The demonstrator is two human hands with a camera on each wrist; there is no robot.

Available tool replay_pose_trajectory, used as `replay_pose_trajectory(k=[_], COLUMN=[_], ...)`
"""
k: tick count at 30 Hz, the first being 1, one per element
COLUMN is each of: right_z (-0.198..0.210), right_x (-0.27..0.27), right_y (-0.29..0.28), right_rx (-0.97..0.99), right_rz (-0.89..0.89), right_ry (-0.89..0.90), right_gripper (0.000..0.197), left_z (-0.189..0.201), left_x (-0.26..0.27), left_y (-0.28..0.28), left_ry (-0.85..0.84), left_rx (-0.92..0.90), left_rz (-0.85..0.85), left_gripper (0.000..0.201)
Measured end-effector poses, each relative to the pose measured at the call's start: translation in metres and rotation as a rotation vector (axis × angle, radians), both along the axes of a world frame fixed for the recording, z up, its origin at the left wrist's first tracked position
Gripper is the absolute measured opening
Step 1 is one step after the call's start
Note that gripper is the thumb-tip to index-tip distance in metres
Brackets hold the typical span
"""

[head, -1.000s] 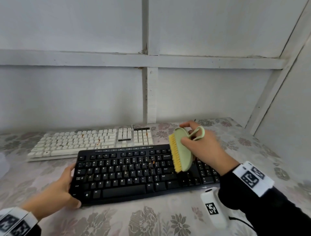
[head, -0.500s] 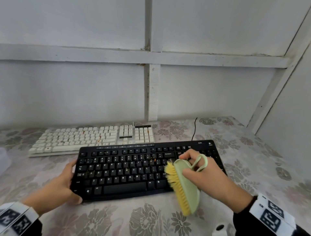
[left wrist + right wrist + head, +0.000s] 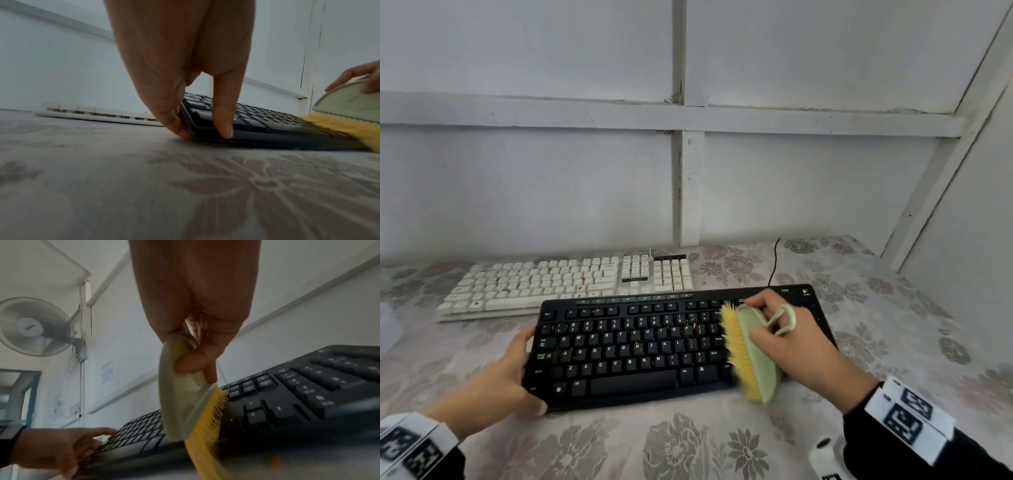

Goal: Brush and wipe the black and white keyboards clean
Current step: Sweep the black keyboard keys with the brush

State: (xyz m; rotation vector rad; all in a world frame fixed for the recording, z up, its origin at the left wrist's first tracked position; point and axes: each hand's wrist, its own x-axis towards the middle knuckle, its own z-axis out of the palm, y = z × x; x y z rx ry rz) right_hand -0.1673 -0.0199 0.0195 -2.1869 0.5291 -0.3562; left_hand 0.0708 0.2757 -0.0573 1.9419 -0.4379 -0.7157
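While sweeping the black keyboard, right hand clamping the brush, left hand pinching its left edge; white keyboard lying behind; possibly flicking crumbs onto it.

A matt black plastic shell and keycaps are shown on the black keyboard. Behind it, the white keyboard is seen in smooth off-white plastic. The brush is formed of pale green plastic with yellow bristles. Woven, floral-patterned matt fabric is presented by the tablecloth beneath the black keyboard.
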Motion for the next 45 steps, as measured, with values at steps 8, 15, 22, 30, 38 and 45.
replay_pose_trajectory(k=[8, 15, 22, 30, 38, 45], right_z=[0.026, 0.025, -0.007, 0.032, 0.029, 0.003], right_x=[-0.001, 0.028, -0.007, 0.016, 0.043, 0.011], right_y=[-0.009, -0.013, 0.006, 0.008, -0.011, 0.024], right_rx=[-0.021, -0.030, -0.020, -0.035, 0.052, 0.054], right_rz=[-0.008, -0.089, 0.028, -0.077, -0.172, -0.019], right_ry=[-0.087, -0.134, 0.026, -0.167, -0.135, -0.031], right_gripper=[0.023, 0.023, 0.023, 0.020, 0.019, 0.028], left_z=[-0.001, -0.007, -0.008, -0.011, -0.010, -0.012], left_x=[0.002, 0.008, 0.008, 0.011, 0.009, 0.011], left_y=[0.000, 0.004, 0.003, 0.005, 0.003, 0.004], left_ry=[-0.011, -0.027, -0.019, -0.050, -0.051, -0.071], left_rx=[0.014, 0.026, 0.022, 0.050, 0.043, 0.045], left_rz=[-0.012, -0.044, -0.043, -0.068, -0.074, -0.076], left_gripper=[0.118, 0.122, 0.115, 0.120, 0.113, 0.120])
